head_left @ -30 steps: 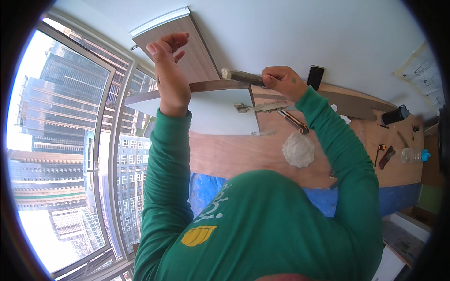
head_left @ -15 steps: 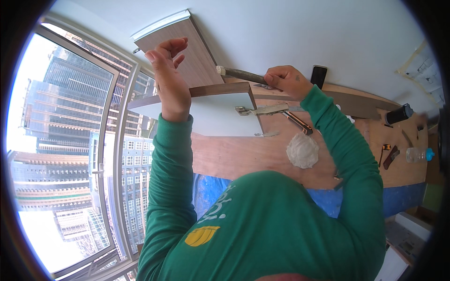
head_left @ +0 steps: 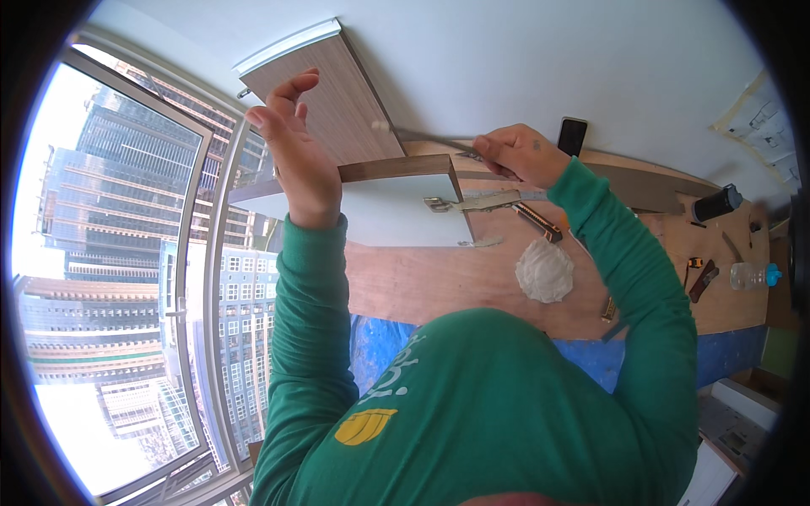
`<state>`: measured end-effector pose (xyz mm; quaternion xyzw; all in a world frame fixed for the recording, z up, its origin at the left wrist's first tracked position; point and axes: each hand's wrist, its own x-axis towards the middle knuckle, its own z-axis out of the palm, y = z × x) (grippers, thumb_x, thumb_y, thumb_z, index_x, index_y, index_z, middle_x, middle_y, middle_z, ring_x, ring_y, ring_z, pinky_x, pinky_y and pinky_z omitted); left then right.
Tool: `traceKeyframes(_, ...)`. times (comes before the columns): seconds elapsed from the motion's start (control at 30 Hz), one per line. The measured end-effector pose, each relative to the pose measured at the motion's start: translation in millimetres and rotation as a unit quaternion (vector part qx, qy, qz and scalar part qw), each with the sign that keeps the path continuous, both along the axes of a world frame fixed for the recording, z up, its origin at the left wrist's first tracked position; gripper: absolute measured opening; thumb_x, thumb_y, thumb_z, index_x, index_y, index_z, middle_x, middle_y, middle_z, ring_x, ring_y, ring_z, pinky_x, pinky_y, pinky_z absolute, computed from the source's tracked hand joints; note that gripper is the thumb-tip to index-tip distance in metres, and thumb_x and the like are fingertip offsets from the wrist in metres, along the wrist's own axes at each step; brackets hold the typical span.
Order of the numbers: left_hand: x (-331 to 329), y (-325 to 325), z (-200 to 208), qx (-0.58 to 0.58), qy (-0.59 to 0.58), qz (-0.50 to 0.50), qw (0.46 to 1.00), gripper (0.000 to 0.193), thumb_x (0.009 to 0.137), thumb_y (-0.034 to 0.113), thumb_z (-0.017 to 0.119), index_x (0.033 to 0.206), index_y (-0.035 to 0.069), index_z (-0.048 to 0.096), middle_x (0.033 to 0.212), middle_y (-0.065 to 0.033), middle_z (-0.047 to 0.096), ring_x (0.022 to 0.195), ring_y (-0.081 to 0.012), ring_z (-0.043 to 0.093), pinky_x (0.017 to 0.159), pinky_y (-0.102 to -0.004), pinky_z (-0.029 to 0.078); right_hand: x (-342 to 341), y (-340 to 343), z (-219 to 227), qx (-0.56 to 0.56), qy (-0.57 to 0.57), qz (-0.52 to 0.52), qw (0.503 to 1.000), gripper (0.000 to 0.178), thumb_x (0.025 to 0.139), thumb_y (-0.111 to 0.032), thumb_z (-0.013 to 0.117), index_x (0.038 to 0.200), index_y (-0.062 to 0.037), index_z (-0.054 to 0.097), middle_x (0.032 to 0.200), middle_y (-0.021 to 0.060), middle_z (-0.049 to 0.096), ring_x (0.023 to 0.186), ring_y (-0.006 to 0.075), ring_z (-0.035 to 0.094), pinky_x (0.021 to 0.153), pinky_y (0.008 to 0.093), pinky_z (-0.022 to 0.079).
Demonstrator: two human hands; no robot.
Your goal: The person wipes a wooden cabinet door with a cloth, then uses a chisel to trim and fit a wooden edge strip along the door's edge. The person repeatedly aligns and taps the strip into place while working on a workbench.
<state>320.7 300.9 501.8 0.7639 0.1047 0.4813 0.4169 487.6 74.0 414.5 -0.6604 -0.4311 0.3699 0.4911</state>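
My left hand (head_left: 304,164) is raised over the left end of a white-faced panel (head_left: 396,201) with a wood-grain edge. Its fingers are apart and slightly bent, with nothing in them. My right hand (head_left: 523,153) grips one end of a flat grey bar with a pale tip (head_left: 430,137), blurred by motion, which points left above the panel's edge. Beside the panel's right end lies a beige strap-like piece (head_left: 489,201) with a metal buckle-like end. An orange and black utility knife (head_left: 537,223) rests close to it.
A second wood-grain panel (head_left: 337,97) leans on the wall. On the wooden bench (head_left: 405,282) are a crumpled white cloth (head_left: 544,270), a phone (head_left: 572,135), a black cylinder (head_left: 717,204), a tape measure (head_left: 694,262) and a blue-capped bottle (head_left: 751,276). A window (head_left: 126,253) stands left.
My left hand has shifted a little left and down. The bar in my right hand has swung slightly, its tip further left, and my right hand has moved a bit right and down.
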Motion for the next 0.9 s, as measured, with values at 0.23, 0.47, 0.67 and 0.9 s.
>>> traceKeyframes(0.23,-9.8,-2.4,6.8,0.049,0.071,-0.093,0.992,0.048,0.110,0.049,0.050,0.113,0.006,0.069,0.116,-0.0125,0.071,0.117,-0.0310,0.064,0.108,-0.0436,0.043,-8.9,-13.8,15.6,0.074,0.044,-0.080,0.993,0.060,0.110,-0.060,0.050,0.077,-0.0098,0.055,0.065,-0.0054,0.042,0.060,0.0061,0.037,0.054,0.0251,0.034)
traceKeyframes(0.47,-2.7,-22.3,27.7,0.373,0.263,-0.303,0.837,0.026,0.096,0.023,0.075,0.114,0.004,0.076,0.104,-0.0135,0.072,0.099,-0.0274,0.070,0.091,-0.0420,0.052,-9.6,-50.6,10.1,0.129,0.119,-0.218,0.960,0.056,0.112,-0.056,0.049,0.081,-0.0095,0.055,0.067,-0.0034,0.044,0.060,0.0065,0.041,0.055,0.0243,0.035)
traceKeyframes(0.67,0.7,-21.1,29.9,0.257,0.318,-0.420,0.810,0.019,0.100,0.012,0.069,0.114,0.001,0.076,0.118,-0.0168,0.070,0.102,-0.0294,0.070,0.091,-0.0408,0.056,-23.9,-70.2,-4.1,0.140,0.115,-0.258,0.949,0.058,0.111,-0.058,0.050,0.079,-0.0096,0.057,0.066,-0.0047,0.044,0.058,0.0052,0.038,0.052,0.0236,0.032)
traceKeyframes(0.9,-0.7,-16.7,26.7,0.292,0.286,-0.451,0.793,0.024,0.097,0.009,0.071,0.120,0.002,0.075,0.127,-0.0190,0.068,0.117,-0.0307,0.068,0.098,-0.0439,0.057,-43.0,-87.6,1.5,0.124,0.126,-0.259,0.950,0.052,0.113,-0.052,0.047,0.090,-0.0067,0.060,0.069,-0.0030,0.046,0.061,0.0064,0.043,0.056,0.0239,0.037)
